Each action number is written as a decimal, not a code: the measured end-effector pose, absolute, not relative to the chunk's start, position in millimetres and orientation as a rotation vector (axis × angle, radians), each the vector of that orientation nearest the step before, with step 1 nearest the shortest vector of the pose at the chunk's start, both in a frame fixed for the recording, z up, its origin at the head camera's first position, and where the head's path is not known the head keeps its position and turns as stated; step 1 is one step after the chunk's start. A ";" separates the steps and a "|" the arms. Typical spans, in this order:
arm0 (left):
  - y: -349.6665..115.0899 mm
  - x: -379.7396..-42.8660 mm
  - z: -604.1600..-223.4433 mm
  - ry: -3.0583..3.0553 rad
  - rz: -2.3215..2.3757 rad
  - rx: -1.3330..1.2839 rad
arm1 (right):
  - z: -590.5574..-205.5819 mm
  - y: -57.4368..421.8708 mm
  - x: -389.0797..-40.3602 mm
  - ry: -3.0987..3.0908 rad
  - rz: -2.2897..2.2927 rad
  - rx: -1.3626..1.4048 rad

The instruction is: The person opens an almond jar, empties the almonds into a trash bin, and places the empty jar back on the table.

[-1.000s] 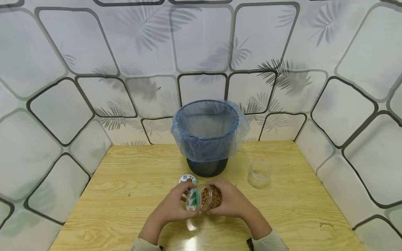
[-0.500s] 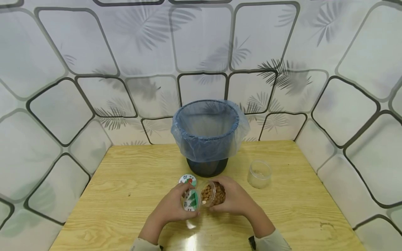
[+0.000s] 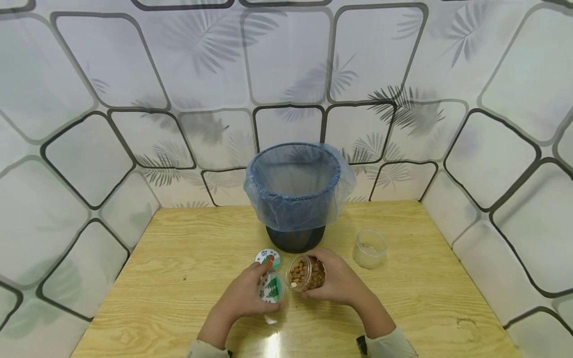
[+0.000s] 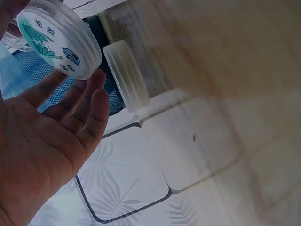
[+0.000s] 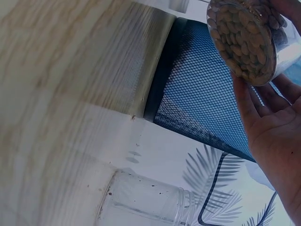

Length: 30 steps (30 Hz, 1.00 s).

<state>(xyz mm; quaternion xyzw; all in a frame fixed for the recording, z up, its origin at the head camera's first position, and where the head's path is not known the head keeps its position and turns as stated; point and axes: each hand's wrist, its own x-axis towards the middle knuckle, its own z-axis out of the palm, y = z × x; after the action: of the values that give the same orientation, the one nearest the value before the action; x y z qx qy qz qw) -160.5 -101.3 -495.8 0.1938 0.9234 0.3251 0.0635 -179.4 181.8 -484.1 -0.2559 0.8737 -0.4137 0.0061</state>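
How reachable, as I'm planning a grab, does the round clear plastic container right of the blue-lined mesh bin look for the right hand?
Probably not: the right hand grips a clear plastic jar of brown nuts, so it isn't free, though nothing visible blocks the way to the container.

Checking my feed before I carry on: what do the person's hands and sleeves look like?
The left hand and right hand are ungloved. The left sleeve and right sleeve are pale beige, each with a small dark piece at its wrist end, too small to identify.
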 end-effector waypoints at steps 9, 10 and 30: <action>-103.7 -159.4 -496.8 2.773 0.938 0.582 | -487.1 181.5 -180.0 2.739 -1.296 -0.824; -103.7 -159.2 -496.4 2.772 0.933 0.581 | -487.2 181.4 -179.8 2.742 -1.291 -0.829; -104.2 -156.0 -497.6 2.792 0.875 0.616 | -484.8 181.0 -176.6 2.741 -1.298 -0.834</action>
<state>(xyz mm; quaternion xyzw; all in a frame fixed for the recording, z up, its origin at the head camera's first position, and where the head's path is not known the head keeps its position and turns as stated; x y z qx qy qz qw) -156.0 -104.2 -497.6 0.2054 0.9311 0.2918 0.0758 -176.6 181.0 -484.8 -0.2651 0.8714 -0.4127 -0.0019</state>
